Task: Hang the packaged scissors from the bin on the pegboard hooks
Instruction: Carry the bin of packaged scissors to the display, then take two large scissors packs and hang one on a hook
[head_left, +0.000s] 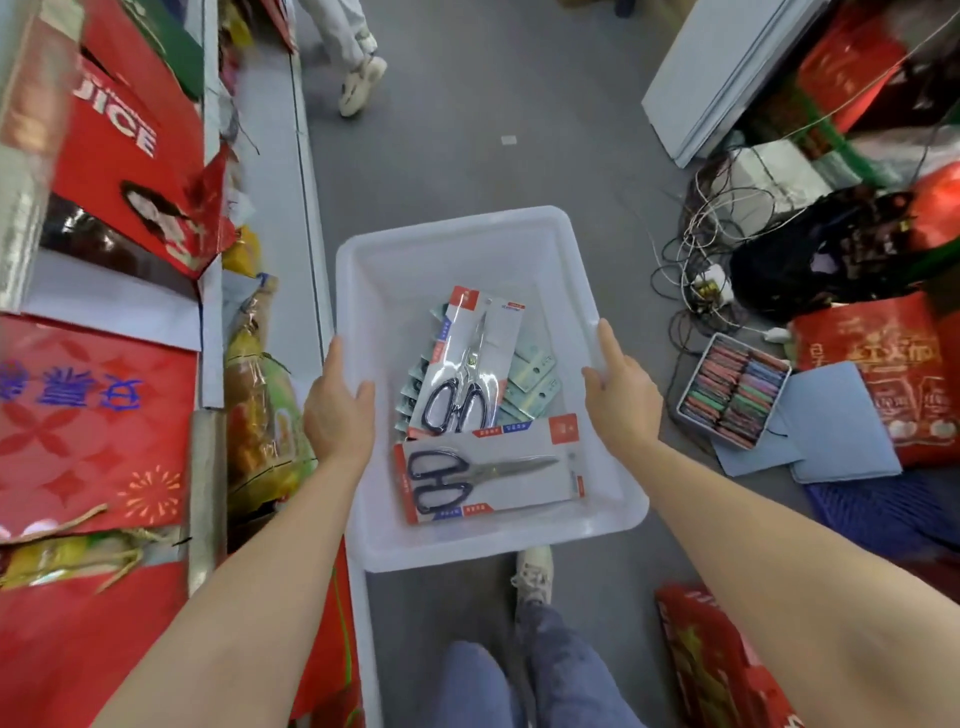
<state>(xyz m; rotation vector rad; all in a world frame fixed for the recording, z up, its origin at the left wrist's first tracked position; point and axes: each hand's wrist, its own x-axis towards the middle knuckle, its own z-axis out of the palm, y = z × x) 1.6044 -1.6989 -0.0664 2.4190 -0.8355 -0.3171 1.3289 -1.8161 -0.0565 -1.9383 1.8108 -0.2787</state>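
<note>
Both hands grip a white plastic bin by its side rims: the left hand clamps the left rim, the right hand the right. Inside lie two packaged scissors (black handles), one crosswise near, another angled farther atop greenish cards
</note>
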